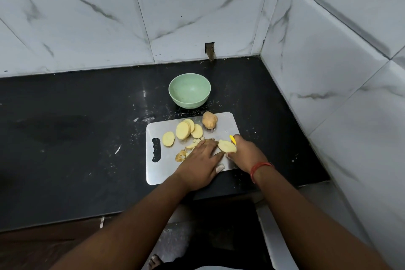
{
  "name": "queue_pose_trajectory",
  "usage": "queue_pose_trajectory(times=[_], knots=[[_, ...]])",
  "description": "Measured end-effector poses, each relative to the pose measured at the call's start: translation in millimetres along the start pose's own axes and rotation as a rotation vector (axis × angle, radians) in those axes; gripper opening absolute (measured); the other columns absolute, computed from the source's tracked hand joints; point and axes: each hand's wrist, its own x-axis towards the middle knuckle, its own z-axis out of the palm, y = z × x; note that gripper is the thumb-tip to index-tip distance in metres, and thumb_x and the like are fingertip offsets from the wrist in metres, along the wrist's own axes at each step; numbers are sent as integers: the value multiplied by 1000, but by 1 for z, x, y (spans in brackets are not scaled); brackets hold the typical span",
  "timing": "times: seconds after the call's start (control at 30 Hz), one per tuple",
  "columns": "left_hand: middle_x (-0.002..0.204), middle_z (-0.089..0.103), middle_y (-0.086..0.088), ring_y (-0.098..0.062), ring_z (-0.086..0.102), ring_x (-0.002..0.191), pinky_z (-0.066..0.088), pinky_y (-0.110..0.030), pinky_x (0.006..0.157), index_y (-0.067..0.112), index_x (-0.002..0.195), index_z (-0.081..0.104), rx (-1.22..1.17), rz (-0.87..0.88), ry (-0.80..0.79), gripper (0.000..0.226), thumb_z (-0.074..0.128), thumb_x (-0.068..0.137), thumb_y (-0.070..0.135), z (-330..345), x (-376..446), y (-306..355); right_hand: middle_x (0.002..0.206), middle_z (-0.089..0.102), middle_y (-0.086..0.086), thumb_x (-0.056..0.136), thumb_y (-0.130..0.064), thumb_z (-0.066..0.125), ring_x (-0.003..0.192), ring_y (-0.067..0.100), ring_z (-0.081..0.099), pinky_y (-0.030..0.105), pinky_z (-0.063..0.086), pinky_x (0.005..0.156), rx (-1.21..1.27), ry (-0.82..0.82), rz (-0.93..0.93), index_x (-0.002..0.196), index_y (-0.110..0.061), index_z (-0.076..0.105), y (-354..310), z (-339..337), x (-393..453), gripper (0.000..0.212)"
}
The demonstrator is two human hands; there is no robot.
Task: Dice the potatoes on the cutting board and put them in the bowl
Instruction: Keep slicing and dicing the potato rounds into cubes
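Yellow-handled knife [232,139] clamped in right grip [245,151]; left grip [202,158] flat, touching potato slice [227,146].

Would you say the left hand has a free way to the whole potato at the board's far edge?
Probably yes: the left hand lies flat on the board, and only low slices lie beside the path to the whole potato.

Bare forearms without sleeves, red thread band [260,167] round the right wrist, bare toes [154,262] below
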Motion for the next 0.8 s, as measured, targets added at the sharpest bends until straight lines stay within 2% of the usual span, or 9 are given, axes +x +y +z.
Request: queue_pose_trajectory(times=[0.1,0.3,0.4,0.47,0.53,0.67,0.8], knots=[[147,47,-23,-40,36,144,19,-52,125,10,143,53,18,-2,-7,57,35,105,49,1,0,1,111,64,10,90,-31,63,98,29,61,32,47,74,-22,15,-34,132,-22,43,2,1,4,48],[134,54,-16,-36,42,138,18,-55,124,10,138,57,35,12,17,54,37,104,48,-3,1,4,120,64,8,90,-27,59,106,29,61,38,51,90,-81,-40,-128,136,-34,46,9,-15,14,48],[139,50,-17,-35,37,141,14,-57,124,15,137,58,61,-37,4,55,34,105,51,-3,-2,6,121,65,5,90,-28,57,105,27,61,36,50,90,-70,-76,-133,134,-39,48,13,-19,18,47],[148,45,-19,-35,30,147,8,-54,126,16,141,56,46,-102,-19,59,29,105,53,-5,-4,8,124,64,6,88,-30,62,108,28,60,37,50,91,-22,-28,-96,136,-35,46,16,-18,17,51],[150,45,-18,-35,28,149,10,-55,125,16,142,56,68,-89,-37,60,29,105,54,-4,-5,8,116,66,7,86,-33,66,103,30,62,39,52,87,32,74,-25,131,-26,48,18,-14,12,49],[149,50,-15,-33,30,149,15,-58,124,15,142,56,109,-64,-60,61,28,105,54,-4,-4,7,92,66,3,93,-36,56,81,23,63,41,55,75,-12,162,48,105,-22,53,21,2,5,19],[149,49,-15,-32,28,150,12,-54,126,10,143,55,110,-71,-76,66,25,105,56,-5,-3,9,93,66,5,95,-33,52,87,27,64,36,52,71,-43,198,56,101,-22,50,18,8,6,13]])
